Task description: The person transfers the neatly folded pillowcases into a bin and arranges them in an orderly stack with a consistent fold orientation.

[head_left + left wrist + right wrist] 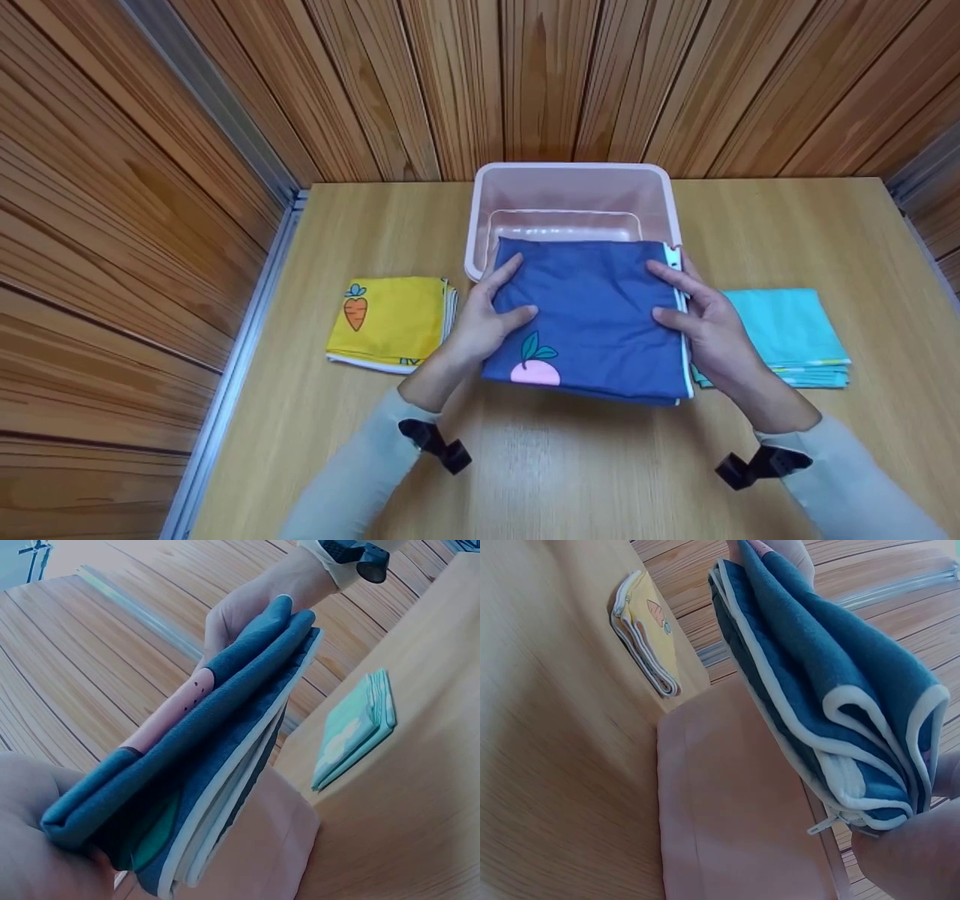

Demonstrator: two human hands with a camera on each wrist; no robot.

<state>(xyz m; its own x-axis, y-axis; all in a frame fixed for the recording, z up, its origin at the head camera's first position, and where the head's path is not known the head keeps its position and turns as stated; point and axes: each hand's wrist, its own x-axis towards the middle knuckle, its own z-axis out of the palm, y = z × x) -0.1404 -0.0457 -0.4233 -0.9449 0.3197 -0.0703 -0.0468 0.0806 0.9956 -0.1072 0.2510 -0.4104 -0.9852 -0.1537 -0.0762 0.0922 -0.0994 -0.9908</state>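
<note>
Both hands hold a folded dark blue cloth [592, 322] with white piping and a pink fruit print, raised above the table at the near side of a pink plastic bin [574, 187]. My left hand [484, 319] grips its left edge, thumb on top. At the right edge my right hand [701, 319] grips it the same way, fingers partly hidden beneath. In the right wrist view, the layered folds of the blue cloth [817, 682] and a white zipper pull [825, 824] show at its edge. The cloth hides the bin's near rim.
A folded yellow cloth [394, 319] with a carrot print lies on the wooden table [390, 225] left of the bin. To the right lies a folded turquoise cloth [787, 326], partly behind my right hand. Wood-panelled walls [540, 82] stand behind the bin and along the left.
</note>
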